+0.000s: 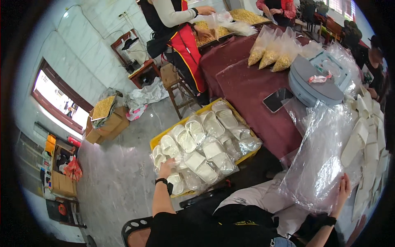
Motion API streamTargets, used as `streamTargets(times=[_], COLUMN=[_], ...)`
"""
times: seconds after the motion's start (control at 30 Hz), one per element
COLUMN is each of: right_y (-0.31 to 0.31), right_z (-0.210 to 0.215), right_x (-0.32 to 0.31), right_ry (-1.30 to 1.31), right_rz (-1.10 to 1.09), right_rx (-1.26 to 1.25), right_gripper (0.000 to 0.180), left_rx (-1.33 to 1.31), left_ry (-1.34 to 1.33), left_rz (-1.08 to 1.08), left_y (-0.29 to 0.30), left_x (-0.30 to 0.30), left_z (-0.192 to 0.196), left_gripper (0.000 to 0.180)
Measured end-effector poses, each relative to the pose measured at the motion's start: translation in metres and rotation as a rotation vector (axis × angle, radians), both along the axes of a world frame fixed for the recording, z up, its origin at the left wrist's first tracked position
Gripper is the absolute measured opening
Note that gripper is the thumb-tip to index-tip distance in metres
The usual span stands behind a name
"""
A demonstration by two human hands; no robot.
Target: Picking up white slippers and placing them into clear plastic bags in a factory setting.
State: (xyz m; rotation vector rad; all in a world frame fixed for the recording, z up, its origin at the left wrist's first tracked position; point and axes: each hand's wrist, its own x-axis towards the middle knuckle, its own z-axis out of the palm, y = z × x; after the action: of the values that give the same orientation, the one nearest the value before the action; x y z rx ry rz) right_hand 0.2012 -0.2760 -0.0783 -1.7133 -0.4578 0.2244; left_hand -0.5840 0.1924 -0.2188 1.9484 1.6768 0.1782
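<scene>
My left hand point(166, 168) reaches down into a yellow crate point(154, 141) on the floor and rests on a bagged white item point(177, 181) among several bagged white slippers point(214, 154). Whether its fingers are closed on a bag I cannot tell. My right hand point(342, 188) lies with fingers apart against the edge of a large clear plastic bag point(319, 160) that drapes over my lap and the table edge. A stack of unbagged white slippers point(368, 144) lines the table at the right.
A dark red table point(251, 88) carries a phone point(277, 99), a round grey device point(314, 82) and bags of grain point(271, 51). A person in a red apron point(183, 37) works at a tray at the far end. Cardboard boxes point(105, 123) stand on the floor at the left.
</scene>
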Motion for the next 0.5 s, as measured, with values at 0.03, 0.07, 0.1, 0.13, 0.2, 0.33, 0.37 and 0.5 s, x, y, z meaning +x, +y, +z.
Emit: streamTargets(times=[0.03, 0.07, 0.1, 0.13, 0.2, 0.33, 0.37, 0.5], right_y=[-0.003, -0.007, -0.004, 0.004, 0.004, -0.009, -0.002, 0.002], right_z=[0.003, 0.006, 0.006, 0.003, 0.009, 0.013, 0.019, 0.022], right_x=[-0.003, -0.005, -0.004, 0.000, -0.002, -0.001, -0.008, -0.010], right_ry=[-0.007, -0.055, -0.082, -0.045, -0.017, -0.075, -0.063, -0.037], right_rz=[-0.025, -0.040, -0.024, -0.002, -0.003, -0.035, -0.033, -0.046], right_rx=[-0.014, -0.041, -0.051, -0.030, -0.038, -0.133, -0.138, -0.128], right_gripper=[0.033, 0.033, 0.033, 0.033, 0.033, 0.034, 0.034, 0.036], left_rx=[-0.074, -0.145, -0.138, 0.035, 0.236, 0.001, -0.003, -0.074], left_ry=[0.000, 0.007, 0.025, 0.145, 0.195, -0.100, -0.087, -0.049], left_rz=[0.006, 0.009, 0.012, -0.063, -0.170, 0.069, 0.071, -0.120], left_y=[0.006, 0.015, 0.017, 0.014, 0.023, 0.029, 0.029, 0.039], left_x=[0.012, 0.025, 0.011, -0.024, -0.022, 0.009, 0.004, -0.011], left_z=[0.001, 0.006, 0.004, -0.003, -0.006, 0.007, 0.013, 0.037], left_gripper=[0.058, 0.054, 0.054, 0.052, 0.053, 0.060, 0.060, 0.063])
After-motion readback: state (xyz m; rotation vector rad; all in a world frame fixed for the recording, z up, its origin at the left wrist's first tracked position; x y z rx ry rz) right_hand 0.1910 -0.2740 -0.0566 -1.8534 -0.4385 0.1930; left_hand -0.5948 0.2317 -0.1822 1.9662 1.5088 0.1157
